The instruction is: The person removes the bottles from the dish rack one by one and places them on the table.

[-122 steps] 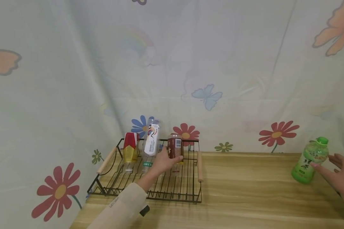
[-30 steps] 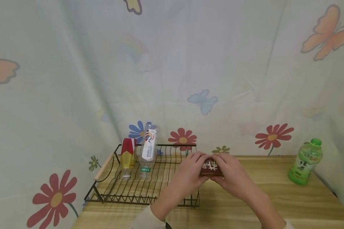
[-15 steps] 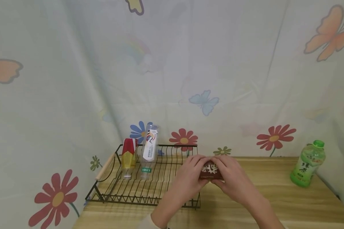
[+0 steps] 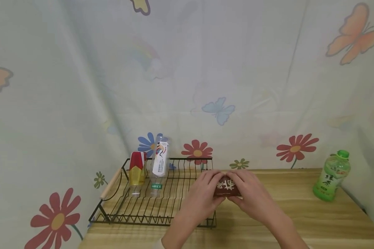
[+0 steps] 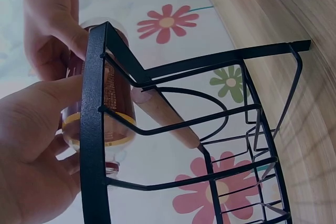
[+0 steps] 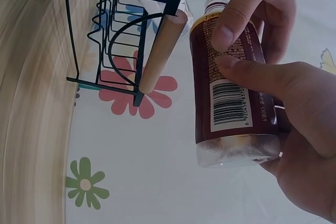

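Both hands hold a clear bottle with a dark red-brown label [image 4: 226, 186] in the air, just off the rack's right end. It lies sideways, its neck toward the rack. My left hand [image 4: 202, 190] grips the neck half, and my right hand [image 4: 249, 190] grips the base half. The fingers curl over the top, with the thumbs on the near side. In the right wrist view the bottle [image 6: 231, 106] shows a barcode, and both thumbs press the label. The left wrist view shows its yellow-edged label [image 5: 118, 98] partly behind a rack bar.
A black wire rack [image 4: 143, 218] with wooden handles [image 6: 163, 51] stands on the wooden table [image 4: 286, 221]. On it lean a red-and-gold labelled bottle [image 4: 137, 169] and a clear bottle with a white label [image 4: 160, 159]. A green bottle [image 4: 331, 176] stands at the far right. A flowered curtain hangs behind.
About four seconds ago my left hand held the brown-labelled bottle on the rack, while my right was beside the green bottle. Both now hold the brown-labelled bottle; over the last second they stay nearly still.
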`<state>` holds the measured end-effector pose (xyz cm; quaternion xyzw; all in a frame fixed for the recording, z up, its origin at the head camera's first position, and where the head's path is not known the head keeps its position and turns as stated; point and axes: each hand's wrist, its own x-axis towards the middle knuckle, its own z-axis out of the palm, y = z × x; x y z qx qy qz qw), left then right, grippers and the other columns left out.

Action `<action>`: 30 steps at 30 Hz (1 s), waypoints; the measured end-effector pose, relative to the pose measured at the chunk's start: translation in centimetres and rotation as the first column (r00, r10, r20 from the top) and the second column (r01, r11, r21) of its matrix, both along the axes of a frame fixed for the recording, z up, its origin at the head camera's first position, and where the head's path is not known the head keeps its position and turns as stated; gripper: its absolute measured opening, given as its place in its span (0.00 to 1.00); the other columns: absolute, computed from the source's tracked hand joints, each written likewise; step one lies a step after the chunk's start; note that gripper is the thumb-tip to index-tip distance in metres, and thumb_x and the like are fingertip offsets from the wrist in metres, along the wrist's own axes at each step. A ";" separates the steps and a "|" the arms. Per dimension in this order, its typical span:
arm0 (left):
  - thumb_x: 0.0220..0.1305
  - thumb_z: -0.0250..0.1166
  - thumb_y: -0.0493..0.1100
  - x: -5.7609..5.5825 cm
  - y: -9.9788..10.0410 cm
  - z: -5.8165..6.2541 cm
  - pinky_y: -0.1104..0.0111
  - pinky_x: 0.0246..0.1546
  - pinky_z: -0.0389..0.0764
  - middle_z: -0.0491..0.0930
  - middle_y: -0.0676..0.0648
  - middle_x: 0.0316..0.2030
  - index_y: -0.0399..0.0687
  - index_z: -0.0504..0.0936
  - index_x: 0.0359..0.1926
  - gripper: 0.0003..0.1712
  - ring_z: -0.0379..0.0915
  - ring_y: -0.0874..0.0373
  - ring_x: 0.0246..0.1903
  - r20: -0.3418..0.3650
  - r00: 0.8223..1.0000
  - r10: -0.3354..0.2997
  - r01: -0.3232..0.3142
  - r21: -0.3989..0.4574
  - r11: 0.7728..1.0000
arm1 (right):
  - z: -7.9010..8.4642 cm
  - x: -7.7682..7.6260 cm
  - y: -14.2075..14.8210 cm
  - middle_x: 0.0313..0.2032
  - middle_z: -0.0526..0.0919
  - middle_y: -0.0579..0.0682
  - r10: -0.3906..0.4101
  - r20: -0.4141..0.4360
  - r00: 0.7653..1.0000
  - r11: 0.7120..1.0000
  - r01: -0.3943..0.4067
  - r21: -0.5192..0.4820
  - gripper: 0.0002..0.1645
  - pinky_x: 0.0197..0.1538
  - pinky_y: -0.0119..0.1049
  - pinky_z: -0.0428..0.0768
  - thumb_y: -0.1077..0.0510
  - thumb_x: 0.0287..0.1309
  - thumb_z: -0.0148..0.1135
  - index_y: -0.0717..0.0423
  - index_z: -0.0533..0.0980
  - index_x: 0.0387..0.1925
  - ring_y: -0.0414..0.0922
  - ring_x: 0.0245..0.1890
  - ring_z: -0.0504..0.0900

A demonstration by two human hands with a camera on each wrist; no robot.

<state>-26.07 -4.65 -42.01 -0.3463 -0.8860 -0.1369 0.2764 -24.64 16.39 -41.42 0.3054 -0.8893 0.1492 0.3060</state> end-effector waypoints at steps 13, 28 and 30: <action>0.61 0.81 0.53 -0.1 -0.1 0.3 0.64 0.69 0.75 0.74 0.52 0.67 0.53 0.75 0.72 0.42 0.69 0.56 0.68 0.050 0.999 -0.012 0.010 0.045 0.999 | 0.4 -0.4 0.8 0.57 0.84 0.54 -0.004 -0.015 1.000 1.000 0.004 -0.002 0.45 0.63 0.59 0.80 0.57 0.38 0.92 0.60 0.80 0.60 0.57 0.58 0.82; 0.60 0.82 0.51 0.0 -2.3 1.6 0.60 0.71 0.72 0.71 0.50 0.71 0.47 0.74 0.73 0.44 0.65 0.52 0.71 0.084 0.996 0.025 -0.036 0.138 0.990 | 1.1 -0.7 4.3 0.57 0.80 0.59 -0.077 0.057 0.995 0.989 0.084 -0.124 0.47 0.53 0.59 0.85 0.62 0.40 0.90 0.61 0.76 0.63 0.60 0.55 0.81; 0.60 0.82 0.52 0.0 -2.5 1.7 0.60 0.71 0.72 0.71 0.51 0.71 0.47 0.74 0.73 0.44 0.65 0.52 0.72 0.096 0.995 0.024 -0.039 0.154 0.987 | 1.1 -0.8 4.7 0.57 0.79 0.60 -0.077 0.066 0.995 0.985 0.087 -0.147 0.47 0.52 0.60 0.85 0.62 0.41 0.90 0.62 0.76 0.64 0.60 0.56 0.80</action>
